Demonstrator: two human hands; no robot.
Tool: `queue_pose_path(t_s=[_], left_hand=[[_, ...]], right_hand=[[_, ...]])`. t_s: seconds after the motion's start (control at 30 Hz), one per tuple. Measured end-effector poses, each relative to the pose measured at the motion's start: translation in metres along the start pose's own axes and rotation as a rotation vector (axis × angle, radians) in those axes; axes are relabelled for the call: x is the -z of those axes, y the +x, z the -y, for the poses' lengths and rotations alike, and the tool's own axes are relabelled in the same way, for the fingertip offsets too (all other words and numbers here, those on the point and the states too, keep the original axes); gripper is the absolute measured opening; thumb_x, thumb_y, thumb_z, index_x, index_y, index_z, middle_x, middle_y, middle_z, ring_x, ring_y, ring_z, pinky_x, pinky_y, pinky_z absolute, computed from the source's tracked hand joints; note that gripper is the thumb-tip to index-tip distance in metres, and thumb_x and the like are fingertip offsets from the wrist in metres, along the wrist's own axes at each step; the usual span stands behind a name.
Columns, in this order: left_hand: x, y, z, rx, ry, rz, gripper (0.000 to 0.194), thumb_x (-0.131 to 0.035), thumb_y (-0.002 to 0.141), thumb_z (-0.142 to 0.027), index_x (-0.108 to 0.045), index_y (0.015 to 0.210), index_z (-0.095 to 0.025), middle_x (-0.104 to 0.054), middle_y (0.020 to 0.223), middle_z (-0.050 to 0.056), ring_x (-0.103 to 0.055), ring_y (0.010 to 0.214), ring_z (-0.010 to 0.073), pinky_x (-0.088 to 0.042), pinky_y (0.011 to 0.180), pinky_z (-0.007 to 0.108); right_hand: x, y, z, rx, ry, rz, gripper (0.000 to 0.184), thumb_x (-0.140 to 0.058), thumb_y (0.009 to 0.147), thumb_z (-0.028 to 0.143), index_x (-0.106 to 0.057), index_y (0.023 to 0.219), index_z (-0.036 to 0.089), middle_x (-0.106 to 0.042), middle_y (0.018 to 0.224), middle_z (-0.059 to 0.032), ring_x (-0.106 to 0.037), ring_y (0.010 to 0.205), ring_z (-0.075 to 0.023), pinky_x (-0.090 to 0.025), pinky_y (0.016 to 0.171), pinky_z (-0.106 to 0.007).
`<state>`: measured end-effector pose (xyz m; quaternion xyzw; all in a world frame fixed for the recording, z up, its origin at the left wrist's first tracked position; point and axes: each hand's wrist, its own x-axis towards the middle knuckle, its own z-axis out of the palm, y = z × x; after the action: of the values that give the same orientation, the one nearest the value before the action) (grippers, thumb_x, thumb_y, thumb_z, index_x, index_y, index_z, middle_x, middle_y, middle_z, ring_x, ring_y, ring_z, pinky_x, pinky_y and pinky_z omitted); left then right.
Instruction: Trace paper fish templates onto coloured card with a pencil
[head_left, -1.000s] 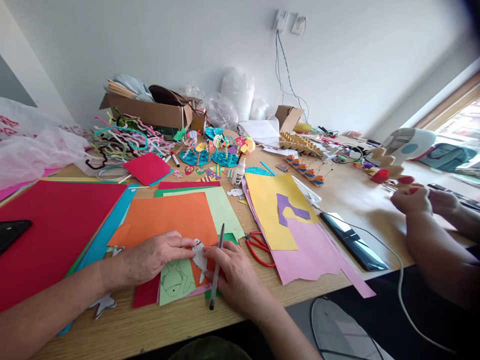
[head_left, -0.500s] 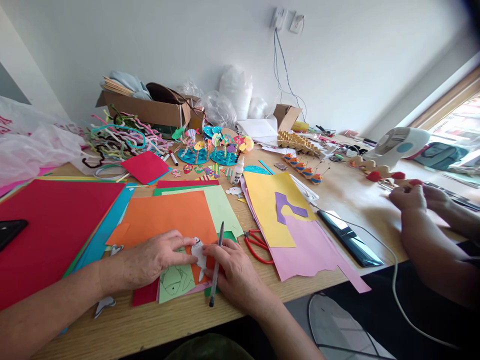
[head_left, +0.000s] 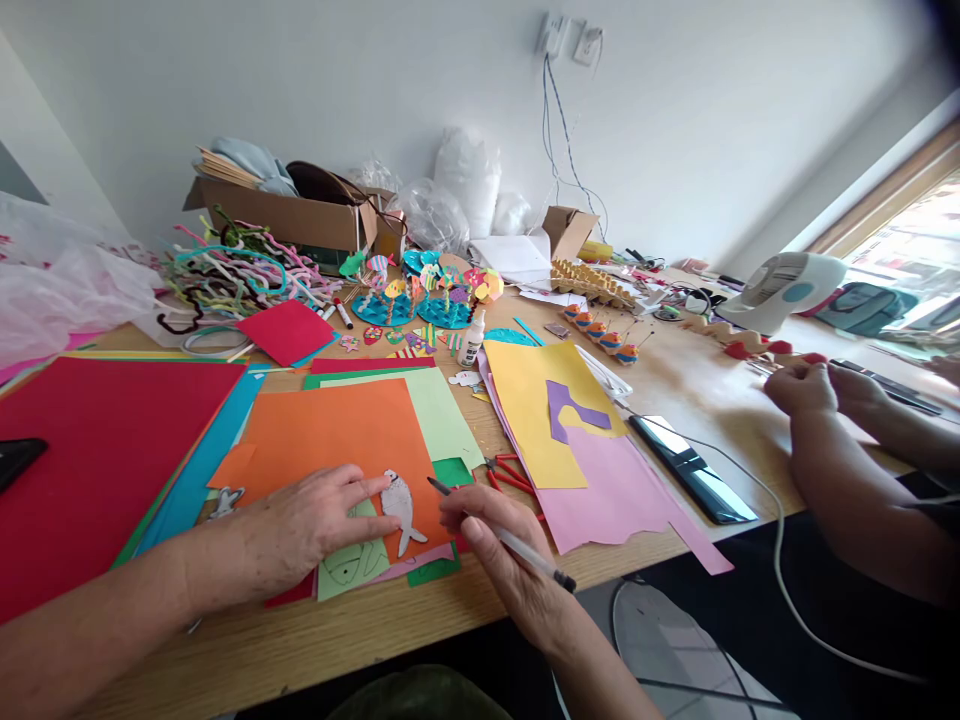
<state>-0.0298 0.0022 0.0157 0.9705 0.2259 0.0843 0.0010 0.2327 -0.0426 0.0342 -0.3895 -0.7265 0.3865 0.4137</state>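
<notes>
Left hand (head_left: 304,528), fingers part-spread, touches one fish cutout (head_left: 398,508); right hand (head_left: 517,585) pinches one pen (head_left: 531,553); table's (head_left: 247,655) near edge close.

My left hand (head_left: 322,520) lies palm down, fingers spread and pointing inward; my right hand (head_left: 499,545) is turned on its side, fingers curled into a pinch, forearm angled up.

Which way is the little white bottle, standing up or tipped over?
Standing up: the white bottle has its wide base down on the table and its narrow tip pointing up.
</notes>
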Motion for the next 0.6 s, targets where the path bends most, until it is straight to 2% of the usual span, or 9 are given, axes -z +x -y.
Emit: queue_pose_path(t_s=[0.07,0.13,0.27,0.37,0.5,0.6], left_hand=[[-0.001,0.0,0.0,0.008,-0.002,0.005,0.051,-0.05,0.087,0.003,-0.058,0.124,-0.031,-0.055,0.133,0.01,-0.055,0.094,0.0212,-0.047,0.079,0.03],[-0.002,-0.002,0.001,0.021,-0.021,-0.002,0.048,-0.047,0.089,0.002,-0.06,0.122,-0.03,-0.055,0.133,0.009,-0.055,0.097,0.0206,-0.048,0.081,0.029],[-0.007,-0.004,0.005,0.031,-0.093,-0.015,0.045,-0.043,0.092,-0.001,-0.059,0.124,-0.029,-0.056,0.134,0.009,-0.055,0.098,0.0211,-0.049,0.082,0.03],[-0.01,-0.005,0.01,0.027,-0.161,-0.012,0.046,-0.041,0.094,-0.002,-0.055,0.13,-0.026,-0.055,0.136,0.01,-0.055,0.096,0.0216,-0.049,0.082,0.032],[-0.009,-0.003,0.015,0.046,-0.283,-0.009,0.045,-0.036,0.094,-0.001,-0.056,0.129,-0.021,-0.057,0.134,0.01,-0.054,0.102,0.0211,-0.047,0.089,0.032],[-0.006,0.001,0.019,0.012,-0.327,-0.009,0.044,-0.035,0.093,-0.002,-0.058,0.126,-0.019,-0.058,0.134,0.011,-0.055,0.102,0.0212,-0.047,0.089,0.032]], right_hand=[[-0.005,0.002,-0.003,-0.005,-0.055,-0.027,0.012,-0.053,0.093,0.022,-0.063,0.087,0.02,-0.062,0.076,0.0002,-0.057,0.068,-0.012,-0.043,0.061,-0.019],[-0.011,0.003,-0.007,0.024,-0.158,-0.042,0.013,-0.053,0.089,0.014,-0.061,0.081,0.019,-0.061,0.072,0.0005,-0.056,0.063,-0.0114,-0.041,0.058,-0.019],[-0.022,0.002,-0.017,0.126,-0.363,-0.014,0.014,-0.054,0.083,0.006,-0.062,0.084,0.018,-0.066,0.077,-0.0031,-0.06,0.066,-0.015,-0.044,0.061,-0.022],[-0.028,-0.001,-0.021,0.175,-0.474,-0.011,0.015,-0.054,0.084,0.006,-0.062,0.086,0.019,-0.067,0.076,-0.0035,-0.06,0.066,-0.0171,-0.045,0.061,-0.025],[-0.032,-0.005,-0.021,0.205,-0.534,-0.003,0.017,-0.051,0.088,0.006,-0.061,0.09,0.02,-0.068,0.077,-0.0037,-0.06,0.069,-0.0185,-0.046,0.064,-0.026],[-0.034,-0.006,-0.02,0.206,-0.541,-0.008,0.019,-0.049,0.088,0.004,-0.06,0.09,0.02,-0.068,0.076,-0.0036,-0.06,0.067,-0.0185,-0.046,0.063,-0.027]])
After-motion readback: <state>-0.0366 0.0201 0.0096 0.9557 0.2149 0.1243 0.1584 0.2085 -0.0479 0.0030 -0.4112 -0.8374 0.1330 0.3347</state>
